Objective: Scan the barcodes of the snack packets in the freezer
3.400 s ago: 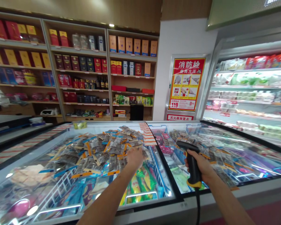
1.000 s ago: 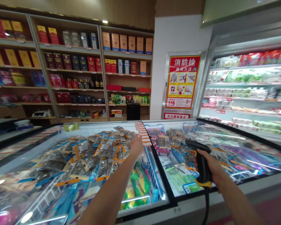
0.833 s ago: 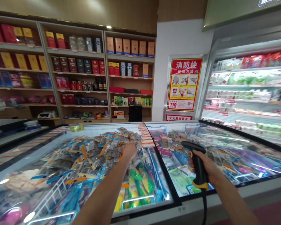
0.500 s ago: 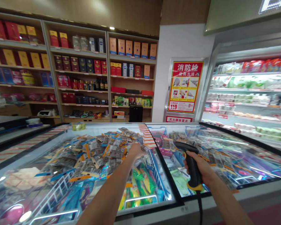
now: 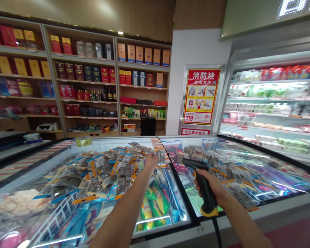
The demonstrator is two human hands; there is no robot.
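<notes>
My left hand (image 5: 151, 162) reaches over the glass-topped chest freezer (image 5: 147, 237) and is closed on the edge of a small clear packet (image 5: 161, 157) with an orange strip. Beside it spreads a heap of similar packets (image 5: 125, 164) with orange and blue strips, lying on the glass. A black and yellow barcode scanner (image 5: 206, 189) is gripped in my right hand (image 5: 217, 189), its head pointing left toward the packet. The scanner's cord hangs down over the freezer's front edge.
More packets (image 5: 237, 172) lie on the right-hand glass lid. Behind the freezer stand shelves of boxes and bottles (image 5: 88, 75), a fire hydrant notice (image 5: 200, 96) and a lit open cooler (image 5: 271, 103). A yellowish roll of tape (image 5: 83, 141) sits at the far left corner.
My left hand has lifted a packet's edge and holds it to the right, its face now in view. The scanner has moved left toward it. The whole view has shifted slightly.
</notes>
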